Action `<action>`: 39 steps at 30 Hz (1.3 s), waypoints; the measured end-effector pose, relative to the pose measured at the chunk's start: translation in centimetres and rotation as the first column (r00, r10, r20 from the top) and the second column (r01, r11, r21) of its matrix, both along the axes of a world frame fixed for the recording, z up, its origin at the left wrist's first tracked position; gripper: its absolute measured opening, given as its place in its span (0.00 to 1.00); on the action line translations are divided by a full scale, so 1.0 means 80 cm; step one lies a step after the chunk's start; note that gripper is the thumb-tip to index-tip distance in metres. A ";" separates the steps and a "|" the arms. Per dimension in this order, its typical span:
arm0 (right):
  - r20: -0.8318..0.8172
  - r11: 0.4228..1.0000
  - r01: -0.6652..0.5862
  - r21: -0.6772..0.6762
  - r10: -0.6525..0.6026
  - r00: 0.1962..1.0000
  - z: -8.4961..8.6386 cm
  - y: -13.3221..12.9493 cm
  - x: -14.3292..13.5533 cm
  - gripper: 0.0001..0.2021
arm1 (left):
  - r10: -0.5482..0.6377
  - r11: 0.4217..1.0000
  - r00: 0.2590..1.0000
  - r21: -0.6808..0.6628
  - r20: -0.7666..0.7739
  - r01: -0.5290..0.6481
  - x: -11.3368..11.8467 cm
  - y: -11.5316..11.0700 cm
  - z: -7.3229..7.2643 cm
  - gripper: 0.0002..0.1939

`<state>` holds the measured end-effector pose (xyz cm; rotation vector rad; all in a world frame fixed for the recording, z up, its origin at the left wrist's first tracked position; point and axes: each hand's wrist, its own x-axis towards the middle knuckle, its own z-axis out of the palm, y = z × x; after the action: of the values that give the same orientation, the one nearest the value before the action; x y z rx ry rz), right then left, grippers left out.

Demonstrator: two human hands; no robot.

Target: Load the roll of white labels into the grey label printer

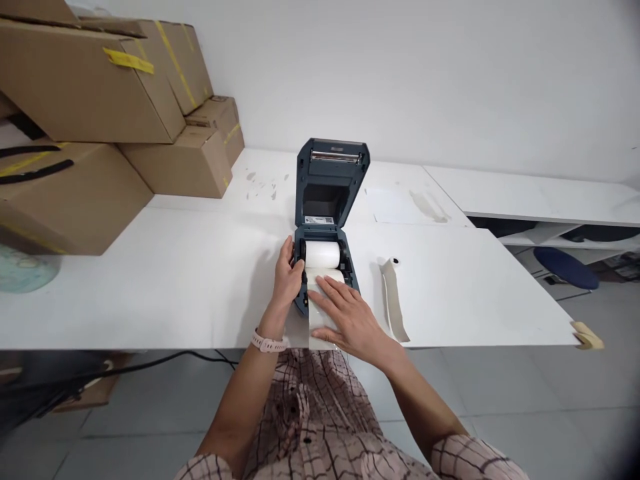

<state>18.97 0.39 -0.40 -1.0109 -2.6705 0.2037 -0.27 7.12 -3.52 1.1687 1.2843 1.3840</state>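
Observation:
A dark blue-grey label printer stands on the white table with its lid raised. Inside it sits a white label roll, and its paper strip runs forward over the front towards the table edge. My left hand grips the printer's left side, thumb on the upper rim. Flat across the strip lies my right hand, its fingers stretched out and slightly spread. To the right of the printer, a loose curled paper strip lies on the table, with a small roll end at its top.
Cardboard boxes are stacked at the left on the table. A sheet of paper lies behind to the right. A blue stool stands beyond the table, and a padded corner marks its right end.

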 end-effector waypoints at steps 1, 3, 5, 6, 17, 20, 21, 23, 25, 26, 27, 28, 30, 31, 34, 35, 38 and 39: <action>0.001 1.000 0.000 -0.007 0.000 1.000 0.001 0.000 0.000 0.38 | 0.005 1.000 1.000 -0.008 -0.011 -0.005 0.000 -0.002 0.002 0.36; 0.000 1.000 0.004 -0.020 -0.004 1.000 0.003 -0.001 0.001 0.40 | 0.012 1.000 0.999 -0.021 -0.032 -0.012 -0.001 -0.004 0.006 0.36; -0.001 1.000 0.011 -0.026 -0.011 1.000 0.002 -0.003 -0.001 0.42 | 0.009 1.000 0.999 -0.027 -0.047 -0.010 -0.001 -0.005 0.009 0.37; 0.000 1.000 0.015 -0.026 -0.015 1.000 0.001 -0.004 -0.002 0.44 | 0.008 0.999 0.999 -0.030 -0.053 -0.010 -0.001 -0.006 0.010 0.37; -0.389 0.913 -0.214 -0.347 0.067 0.919 0.065 0.041 0.041 0.28 | 0.025 0.970 0.999 -0.242 0.040 -0.014 0.028 -0.102 0.006 0.49; -0.676 0.972 0.088 -0.216 -0.214 0.705 0.112 0.132 0.045 0.29 | 0.038 0.965 0.997 -0.262 0.067 -0.019 0.034 -0.123 -0.002 0.50; -0.723 0.967 0.122 -0.224 -0.249 0.644 0.125 0.168 0.039 0.32 | 0.041 0.965 0.998 -0.262 0.048 -0.027 0.035 -0.125 -0.004 0.50; -0.737 0.945 0.052 -0.322 -0.285 0.613 0.146 0.235 0.023 0.38 | 0.044 0.965 0.999 -0.257 -0.003 -0.043 0.035 -0.126 -0.008 0.50; -0.737 0.909 -0.048 -0.415 -0.305 0.603 0.159 0.279 0.008 0.43 | 0.040 0.969 0.999 -0.244 -0.031 -0.047 0.034 -0.125 -0.012 0.49; -0.744 0.899 -0.082 -0.430 -0.301 0.597 0.162 0.288 0.004 0.44 | 0.037 0.971 0.999 -0.234 -0.034 -0.044 0.033 -0.125 -0.014 0.50; -0.754 0.900 -0.098 -0.424 -0.291 0.588 0.162 0.287 0.003 0.45 | 0.034 0.974 0.999 -0.224 -0.029 -0.040 0.031 -0.126 -0.016 0.50; -0.764 0.911 -0.098 -0.400 -0.272 0.585 0.160 0.276 0.004 0.45 | 0.030 0.976 0.999 -0.215 -0.016 -0.033 0.029 -0.127 -0.019 0.51; -0.772 0.942 -0.061 -0.331 -0.233 0.592 0.147 0.230 0.011 0.43 | 0.025 0.978 0.999 -0.206 0.034 -0.017 0.023 -0.131 -0.022 0.52; -0.768 0.953 -0.038 -0.301 -0.219 0.602 0.137 0.199 0.016 0.41 | 0.032 0.979 0.997 -0.201 0.068 -0.018 0.020 -0.133 -0.023 0.51; -0.778 0.965 0.036 -0.261 -0.232 0.583 0.095 0.103 0.022 0.33 | 0.106 0.982 0.981 -0.173 0.163 -0.077 0.012 -0.131 -0.017 0.46; -0.790 0.967 0.059 -0.250 -0.238 0.565 0.078 0.076 0.021 0.29 | 0.134 0.982 0.974 -0.158 0.181 -0.106 0.011 -0.128 -0.012 0.46; -0.799 0.941 0.103 -0.322 -0.328 0.504 0.030 0.025 0.010 0.19 | 0.173 0.981 0.967 -0.121 0.186 -0.152 0.013 -0.113 0.007 0.49; -0.797 0.911 0.105 -0.399 -0.401 0.451 0.016 0.017 0.007 0.21 | 0.169 0.982 0.970 -0.116 0.174 -0.150 0.014 -0.108 0.014 0.50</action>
<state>19.49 1.79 0.88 -0.9936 -1.5262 0.8323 0.86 -1.51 -2.41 0.8625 1.3226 1.4868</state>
